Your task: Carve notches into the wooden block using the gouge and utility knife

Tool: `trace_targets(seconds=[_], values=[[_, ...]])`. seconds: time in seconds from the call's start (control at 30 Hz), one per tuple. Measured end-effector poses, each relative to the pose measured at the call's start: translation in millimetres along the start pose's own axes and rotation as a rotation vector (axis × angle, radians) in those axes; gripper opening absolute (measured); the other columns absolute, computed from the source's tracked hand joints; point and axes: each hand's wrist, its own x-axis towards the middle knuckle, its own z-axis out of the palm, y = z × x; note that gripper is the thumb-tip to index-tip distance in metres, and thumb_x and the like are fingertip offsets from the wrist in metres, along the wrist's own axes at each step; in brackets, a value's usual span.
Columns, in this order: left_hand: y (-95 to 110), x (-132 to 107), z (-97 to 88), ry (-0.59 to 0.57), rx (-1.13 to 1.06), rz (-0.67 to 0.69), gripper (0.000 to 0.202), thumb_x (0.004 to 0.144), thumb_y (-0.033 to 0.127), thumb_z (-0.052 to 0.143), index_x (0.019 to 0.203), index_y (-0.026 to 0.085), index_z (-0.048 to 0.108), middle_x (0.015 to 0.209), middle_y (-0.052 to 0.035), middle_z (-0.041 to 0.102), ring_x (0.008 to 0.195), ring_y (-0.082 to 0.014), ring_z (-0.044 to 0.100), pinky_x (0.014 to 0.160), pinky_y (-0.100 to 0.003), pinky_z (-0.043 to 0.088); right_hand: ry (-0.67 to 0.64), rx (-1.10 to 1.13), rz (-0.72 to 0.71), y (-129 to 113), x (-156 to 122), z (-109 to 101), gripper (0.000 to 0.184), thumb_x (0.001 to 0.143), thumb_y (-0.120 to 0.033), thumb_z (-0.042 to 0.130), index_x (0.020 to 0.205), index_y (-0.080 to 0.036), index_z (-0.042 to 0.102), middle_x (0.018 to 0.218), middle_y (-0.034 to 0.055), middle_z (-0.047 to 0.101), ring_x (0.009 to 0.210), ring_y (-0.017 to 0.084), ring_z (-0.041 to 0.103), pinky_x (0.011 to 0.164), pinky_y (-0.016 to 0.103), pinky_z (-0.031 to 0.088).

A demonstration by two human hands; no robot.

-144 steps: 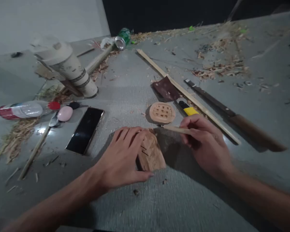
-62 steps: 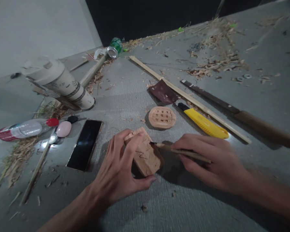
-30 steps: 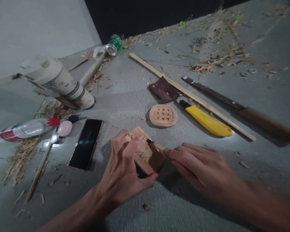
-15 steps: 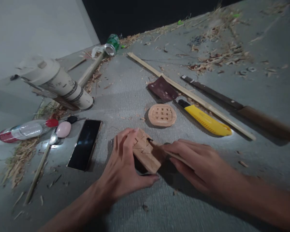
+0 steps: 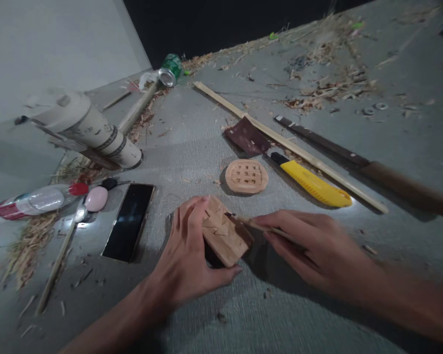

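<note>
My left hand (image 5: pixel 190 255) wraps around a small carved wooden block (image 5: pixel 221 236) and pins it on the grey work surface (image 5: pixel 192 142). Thumb and fingers grip the block's left and near sides. My right hand (image 5: pixel 310 246) pinches a thin wooden-handled carving tool (image 5: pixel 251 224), its tip touching the block's right top edge. Cut lines show on the block's upper face. Just beyond lies a round wooden disc (image 5: pixel 246 176) with a carved grid.
A yellow utility knife (image 5: pixel 312 183), a brown sandpaper piece (image 5: pixel 246 136), a long bamboo strip (image 5: pixel 288 145) and a big wooden-handled knife (image 5: pixel 369 164) lie to the right. A phone (image 5: pixel 129 221), pink stone (image 5: pixel 96 198), bottle (image 5: pixel 37 199), paper cup (image 5: pixel 88 130) and green can (image 5: pixel 169 70) lie left.
The tool tip has stayed at the block's right edge with small shifts. My left hand slid further over the block and turned it slightly. The view drifted a little.
</note>
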Motion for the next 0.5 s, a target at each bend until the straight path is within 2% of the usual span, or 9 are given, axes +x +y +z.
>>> trace_targets(seconds=[0.17,0.37,0.5], values=[[1.5,0.8,-1.9,-0.004,-0.003,-0.031,0.144,0.072,0.043,0.1,0.174,0.031,-0.001,0.163,-0.0239,0.035,0.151,-0.0521,0.042,0.119,-0.078,0.045,0.012,-0.166,0.019,5.7,-2.2,2.7,0.023,0.112,-0.017,0.049,0.124,-0.02,0.068,0.101,0.006,0.084,0.077,0.018,0.078,0.065,0.029,0.054],[3.1,1.2,-2.1,0.039,0.011,-0.017,0.142,0.072,0.04,0.102,0.175,0.027,0.004,0.162,-0.0247,0.04,0.15,-0.0506,0.044,0.118,-0.077,0.047,-0.007,-0.394,0.039,9.3,-2.4,3.1,0.026,0.114,-0.021,0.046,0.117,-0.017,0.071,0.104,0.011,0.085,0.077,0.024,0.081,0.061,0.035,0.053],[3.4,0.7,-1.5,0.099,0.006,0.046,0.141,0.069,0.034,0.103,0.174,0.025,0.01,0.161,-0.0249,0.042,0.148,-0.0479,0.047,0.118,-0.075,0.048,-0.046,-0.385,0.076,8.5,-3.0,2.1,0.029,0.116,-0.025,0.042,0.11,-0.019,0.07,0.087,0.0055,0.081,0.064,0.022,0.076,0.055,0.034,0.045]])
